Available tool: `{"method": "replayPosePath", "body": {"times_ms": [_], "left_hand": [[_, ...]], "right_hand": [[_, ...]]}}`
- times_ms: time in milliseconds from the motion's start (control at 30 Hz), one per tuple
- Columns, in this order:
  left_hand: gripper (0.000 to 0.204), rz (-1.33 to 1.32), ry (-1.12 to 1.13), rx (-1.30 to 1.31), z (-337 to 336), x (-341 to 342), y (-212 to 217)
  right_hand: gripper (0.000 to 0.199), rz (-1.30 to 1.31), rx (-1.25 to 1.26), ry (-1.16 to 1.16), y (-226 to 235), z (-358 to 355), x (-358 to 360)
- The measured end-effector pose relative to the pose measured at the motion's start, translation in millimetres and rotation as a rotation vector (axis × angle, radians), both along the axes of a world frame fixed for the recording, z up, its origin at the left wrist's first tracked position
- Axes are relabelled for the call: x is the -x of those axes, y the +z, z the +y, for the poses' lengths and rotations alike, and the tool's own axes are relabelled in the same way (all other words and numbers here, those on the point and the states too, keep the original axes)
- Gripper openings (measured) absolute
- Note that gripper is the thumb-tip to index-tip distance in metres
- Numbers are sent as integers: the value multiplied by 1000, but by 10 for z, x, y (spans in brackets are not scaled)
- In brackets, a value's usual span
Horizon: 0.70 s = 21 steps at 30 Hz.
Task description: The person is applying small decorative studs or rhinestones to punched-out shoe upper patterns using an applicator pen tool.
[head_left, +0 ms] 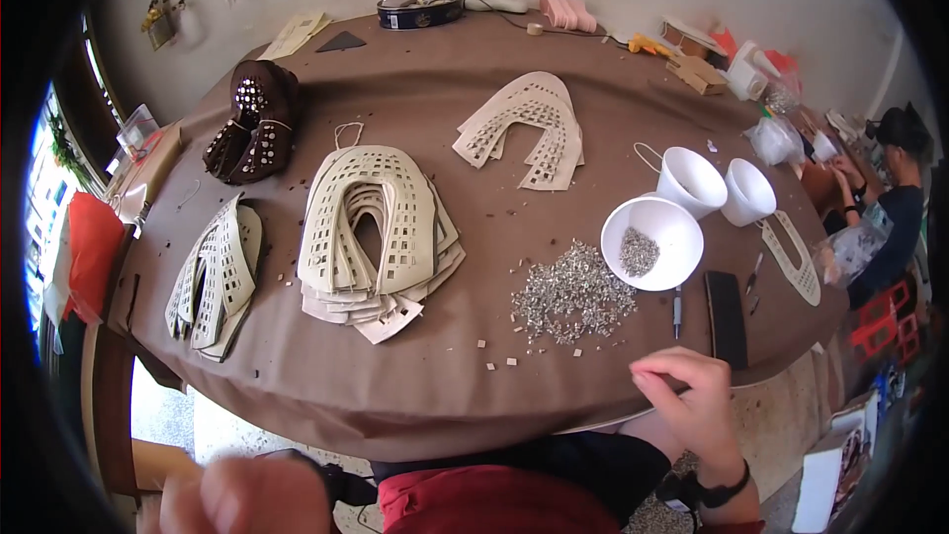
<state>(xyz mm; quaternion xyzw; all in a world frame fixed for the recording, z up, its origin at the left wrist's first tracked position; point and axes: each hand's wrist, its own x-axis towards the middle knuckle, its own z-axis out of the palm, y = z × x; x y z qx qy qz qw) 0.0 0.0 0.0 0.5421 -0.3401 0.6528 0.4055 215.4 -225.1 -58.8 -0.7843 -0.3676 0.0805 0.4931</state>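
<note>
My right hand (pixel 692 400) hovers over the table's front edge, thumb and fingertips pinched together. Anything between them is too small to make out. Close to the camera at the lower left, my left hand (pixel 247 496) is blurred and looks curled closed; what it may hold is hidden. Beyond the right hand lies a pile of small silvery metal studs (pixel 573 297). A white cup (pixel 682 272) behind the pile leans over with more studs inside. A dark flat block (pixel 727 321) and a pen-like tool (pixel 677 314) lie nearest the right hand.
Stacked beige perforated U-shaped pieces (pixel 381 178) lie left of centre, with more pieces (pixel 213 282) beside them and others (pixel 529 124) farther back. A dark studded shoe-like form (pixel 252 124) stands far left. White cups (pixel 748 193) stand right. Another person (pixel 890 198) sits at the right.
</note>
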Motion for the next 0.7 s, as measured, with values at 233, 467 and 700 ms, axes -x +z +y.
{"method": "replayPosePath", "body": {"times_ms": [233, 467, 700], "left_hand": [[33, 1407, 486, -169, 334, -527, -910], [33, 1389, 549, -317, 8, -777, -1228], [25, 1369, 18, -323, -145, -432, -1251]], "right_hand": [[7, -209, 166, 29, -420, 451, -85], [7, -233, 281, 154, -466, 441, -36], [7, -173, 314, 708, -411, 520, 238]]}}
